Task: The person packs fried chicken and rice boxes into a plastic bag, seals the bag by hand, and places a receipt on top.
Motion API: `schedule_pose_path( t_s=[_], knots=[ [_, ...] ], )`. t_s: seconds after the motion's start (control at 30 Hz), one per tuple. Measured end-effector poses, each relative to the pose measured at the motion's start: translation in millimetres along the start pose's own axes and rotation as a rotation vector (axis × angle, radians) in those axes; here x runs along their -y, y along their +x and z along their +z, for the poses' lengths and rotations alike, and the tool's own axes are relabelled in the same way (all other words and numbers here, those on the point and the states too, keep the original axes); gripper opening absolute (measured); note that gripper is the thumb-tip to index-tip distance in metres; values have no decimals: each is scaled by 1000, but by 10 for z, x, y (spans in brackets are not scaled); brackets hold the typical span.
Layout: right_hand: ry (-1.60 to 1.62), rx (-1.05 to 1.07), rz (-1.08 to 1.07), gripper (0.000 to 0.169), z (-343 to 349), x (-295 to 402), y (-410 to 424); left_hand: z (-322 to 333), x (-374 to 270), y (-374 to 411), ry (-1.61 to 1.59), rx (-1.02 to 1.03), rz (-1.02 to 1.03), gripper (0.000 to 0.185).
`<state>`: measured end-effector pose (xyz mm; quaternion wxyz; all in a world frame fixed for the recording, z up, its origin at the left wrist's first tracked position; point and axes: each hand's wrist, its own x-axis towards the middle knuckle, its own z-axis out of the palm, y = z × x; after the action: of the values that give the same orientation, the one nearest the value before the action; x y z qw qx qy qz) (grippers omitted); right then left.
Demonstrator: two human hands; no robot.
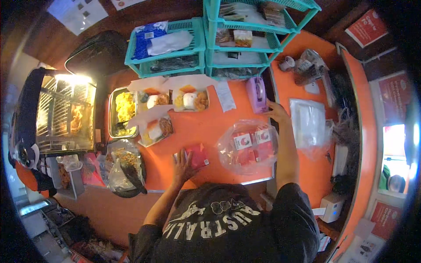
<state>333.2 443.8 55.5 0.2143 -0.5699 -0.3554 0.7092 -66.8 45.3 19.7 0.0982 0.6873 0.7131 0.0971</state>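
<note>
My left hand (185,167) lies with spread fingers on the left part of a closed red box (199,155) on the orange counter. My right hand (275,111) reaches to the near end of a purple tape dispenser (257,95); whether its fingers grip it cannot be told. Between my arms sits a clear plastic bag (227,157) with red boxes (245,154) in it. Beyond are open food boxes with white rice (189,100) and fried pieces, and a paper slip (225,96) lies beside them.
A metal tray of yellow food (125,105) stands by a lit glass food warmer (65,113) at left. In front of it is a black bowl (143,187) lined with plastic. Teal plastic racks (205,49) stand at the back. Clear bags (307,121) lie on the right counter.
</note>
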Motion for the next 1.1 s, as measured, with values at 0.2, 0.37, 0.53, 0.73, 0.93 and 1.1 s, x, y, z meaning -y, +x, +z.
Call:
schedule_pose_path(
  t_s=[0.2, 0.37, 0.53, 0.73, 0.93, 1.1],
  knots=[
    [-209, -166, -240, 38, -218, -749, -92, -195, -90, 128, -55, 26, -8, 101],
    [-1172, -511, -248, 45, 109, -380, -217, -316, -83, 196, -71, 34, -34, 107],
    [-1381, -752, -1082, 37, 556, 43, -685, -256, -299, 142, -133, -97, -224, 102],
    [-571, 192, -293, 31, 2837, -47, -2185, -296, -325, 42, -9, -189, -325, 108],
    [-670, 155, -328, 36, 3308, -1687, -1803, -438, -202, 57, -119, -114, -212, 104],
    [-706, 208, -232, 37, 3033, -2046, -1508, -384, -203, 26, -71, -108, -224, 109]
  ],
)
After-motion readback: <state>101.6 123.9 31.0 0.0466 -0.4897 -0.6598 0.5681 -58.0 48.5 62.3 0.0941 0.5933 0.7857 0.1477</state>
